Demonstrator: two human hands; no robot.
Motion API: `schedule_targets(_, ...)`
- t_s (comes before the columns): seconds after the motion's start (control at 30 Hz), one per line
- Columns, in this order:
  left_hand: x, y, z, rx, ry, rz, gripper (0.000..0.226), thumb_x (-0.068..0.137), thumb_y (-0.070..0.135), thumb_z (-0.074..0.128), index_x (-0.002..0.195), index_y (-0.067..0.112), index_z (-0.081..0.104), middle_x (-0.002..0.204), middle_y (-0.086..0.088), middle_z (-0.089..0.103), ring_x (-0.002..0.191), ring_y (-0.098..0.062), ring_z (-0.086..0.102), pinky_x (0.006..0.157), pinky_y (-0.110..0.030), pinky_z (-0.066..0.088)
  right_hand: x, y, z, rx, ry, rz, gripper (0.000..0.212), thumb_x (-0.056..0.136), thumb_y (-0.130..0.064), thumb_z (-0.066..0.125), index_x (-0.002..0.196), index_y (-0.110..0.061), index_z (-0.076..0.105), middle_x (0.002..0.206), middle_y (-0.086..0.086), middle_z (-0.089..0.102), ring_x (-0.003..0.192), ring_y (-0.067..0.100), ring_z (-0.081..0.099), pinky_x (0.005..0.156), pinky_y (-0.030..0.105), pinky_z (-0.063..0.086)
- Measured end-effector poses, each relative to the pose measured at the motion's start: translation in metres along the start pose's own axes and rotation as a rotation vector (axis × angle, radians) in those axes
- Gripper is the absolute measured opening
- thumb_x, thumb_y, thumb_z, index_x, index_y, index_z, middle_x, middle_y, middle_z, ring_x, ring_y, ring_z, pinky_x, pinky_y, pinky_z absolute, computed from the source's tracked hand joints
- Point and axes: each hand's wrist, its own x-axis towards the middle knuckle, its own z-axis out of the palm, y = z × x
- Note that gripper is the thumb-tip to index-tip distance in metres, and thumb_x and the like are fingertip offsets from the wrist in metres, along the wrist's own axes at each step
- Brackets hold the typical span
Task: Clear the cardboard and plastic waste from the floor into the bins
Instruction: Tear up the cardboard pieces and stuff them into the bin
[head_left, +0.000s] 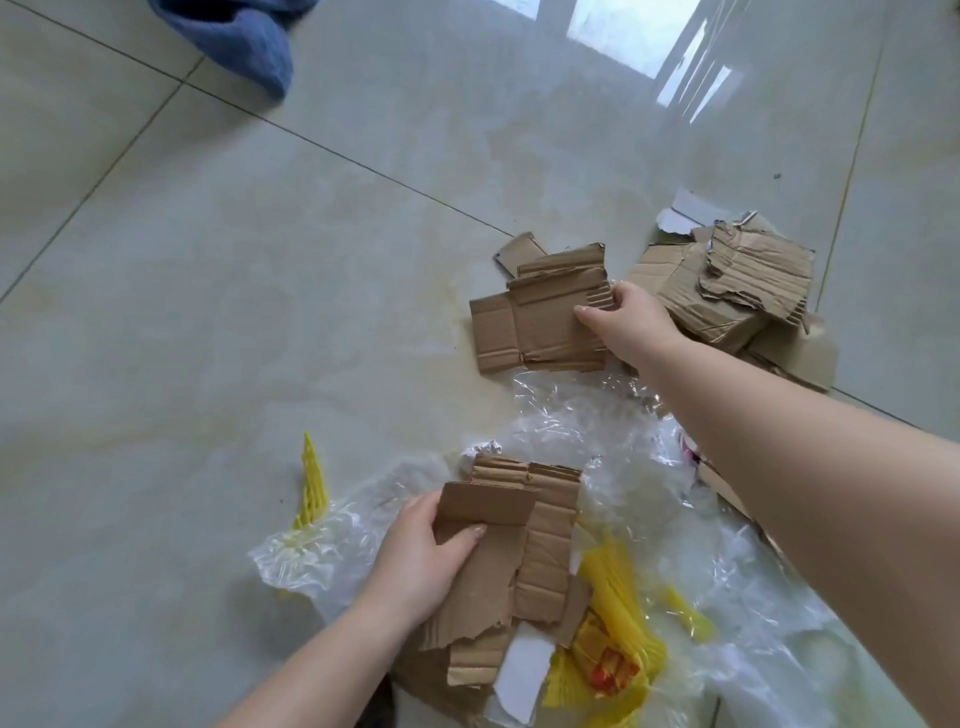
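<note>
floor (260, 312): pale glossy tiles with thin dark grout lines, window glare reflecting way out past the right hand. All the junk sits on it.
clear plastic (597, 431): big crinkly see-through sheets spread between the two hands and running on under the right forearm, more of it bunched just left of the left hand.
far cardboard pile (737, 291): torn brown corrugated bits stacked up just beyond and to the right of the right hand, with a ripped white scrap poking out at the far edge.
near cardboard stack (519, 551): a bunch of ragged corrugated pieces, partly on top of the plastic, in the left hand's grip.
flat cardboard piece (535, 322): folded brown piece lying on the floor, far side of the plastic, right at the right hand's fingertips.
yellow plastic (618, 623): bright yellow bag-ish stuff with a red print, just right of the near stack, under the clear film. A separate yellow netting strip (311, 483) stands up left of the left hand.
blue cloth (244, 36): crumpled, well beyond both hands at the top left.
left hand (421, 561): thumb over the top, fingers curled under, gripping the near cardboard stack.
right hand (623, 322): arm stretched out, thumb and fingers pinching the right edge of the flat cardboard piece.
</note>
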Motion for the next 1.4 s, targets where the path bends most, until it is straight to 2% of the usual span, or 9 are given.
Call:
schedule_targets(0.23,-0.004,0.004,0.003,-0.277,0.011,-0.085,0.020,0.086,0.011,0.064,0.094,0.029,0.064,0.097,0.008,0.070,0.094,-0.010,0.066,0.083,-0.029,0.054,-0.002,0.006,0.002,0.011,0.038,0.007,0.030,0.086,-0.031,0.062,0.110,-0.014,0.060,0.103,0.002,0.067,0.098,0.022,0.062,0.092,0.040,0.049)
schedule_targets(0.37,-0.011,0.004,-0.003,-0.380,0.012,-0.110,0.019,0.087,0.008,0.062,0.097,0.024,0.065,0.098,0.004,0.072,0.088,-0.008,0.069,0.071,-0.020,0.055,-0.005,0.006,0.001,0.066,0.007,0.065,0.038,0.089,-0.030,0.060,0.120,-0.008,0.055,0.107,0.004,0.062,0.099,0.023,0.059,0.092,0.037,0.048)
schedule_targets(0.5,-0.017,0.008,-0.010,-0.402,-0.024,-0.112,0.020,0.088,0.010,0.062,0.103,0.023,0.064,0.101,0.005,0.073,0.094,-0.010,0.069,0.081,-0.027,0.055,-0.011,0.003,0.001,0.185,0.036,0.095,0.039,0.088,-0.027,0.060,0.121,-0.007,0.056,0.113,0.007,0.063,0.104,0.026,0.060,0.093,0.038,0.049)
schedule_targets(0.7,-0.029,0.011,-0.030,-0.594,0.041,-0.108,0.018,0.088,0.008,0.060,0.105,0.014,0.063,0.103,-0.006,0.073,0.095,-0.020,0.069,0.085,-0.038,0.054,-0.032,-0.009,-0.013,0.463,0.123,0.048,0.018,0.088,-0.025,0.058,0.104,-0.016,0.055,0.095,0.002,0.063,0.072,0.009,0.067,0.057,0.023,0.052)
schedule_targets(0.83,-0.045,0.026,-0.052,-0.780,0.109,-0.037,0.023,0.089,0.006,0.054,0.111,0.009,0.061,0.102,-0.007,0.073,0.085,-0.015,0.072,0.074,-0.031,0.060,-0.070,-0.021,-0.043,0.703,0.198,0.029,0.016,0.086,-0.020,0.061,0.101,-0.019,0.055,0.090,0.001,0.065,0.090,0.027,0.068,0.079,0.051,0.057)
schedule_targets(1.0,-0.077,0.088,-0.059,-0.913,0.018,0.090,0.021,0.090,0.003,0.049,0.106,0.003,0.062,0.087,-0.007,0.075,0.077,-0.018,0.073,0.062,-0.035,0.060,-0.145,-0.018,-0.105,0.836,0.217,-0.008,0.028,0.084,-0.004,0.063,0.110,-0.014,0.054,0.091,0.002,0.065,0.073,0.015,0.065,0.052,0.026,0.053)
schedule_targets(1.17,-0.140,0.176,-0.008,-0.856,-0.134,0.256,0.017,0.092,0.001,0.046,0.090,-0.001,0.063,0.074,-0.008,0.074,0.066,-0.017,0.072,0.062,-0.038,0.059,-0.262,0.018,-0.180,0.804,0.159,-0.078,0.017,0.085,0.004,0.058,0.092,-0.011,0.063,0.093,0.012,0.068,0.083,0.024,0.067,0.069,0.037,0.059)
schedule_targets(1.3,-0.200,0.234,0.077,-0.752,-0.326,0.366,0.015,0.091,0.002,0.048,0.092,0.002,0.063,0.081,-0.012,0.072,0.068,-0.021,0.072,0.069,-0.044,0.057,-0.365,0.074,-0.226,0.757,0.385,-0.092,0.021,0.085,0.003,0.058,0.083,-0.017,0.064,0.086,0.008,0.068,0.078,0.023,0.067,0.072,0.036,0.058)
schedule_targets(1.4,-0.259,0.263,0.159,-0.691,-0.467,0.369,0.015,0.092,0.002,0.048,0.102,0.006,0.058,0.083,-0.010,0.073,0.073,-0.022,0.072,0.069,-0.041,0.060,-0.427,0.124,-0.244,0.728,0.572,-0.044,0.023,0.084,-0.004,0.059,0.102,-0.018,0.060,0.098,0.009,0.068,0.087,0.026,0.067,0.079,0.040,0.056)
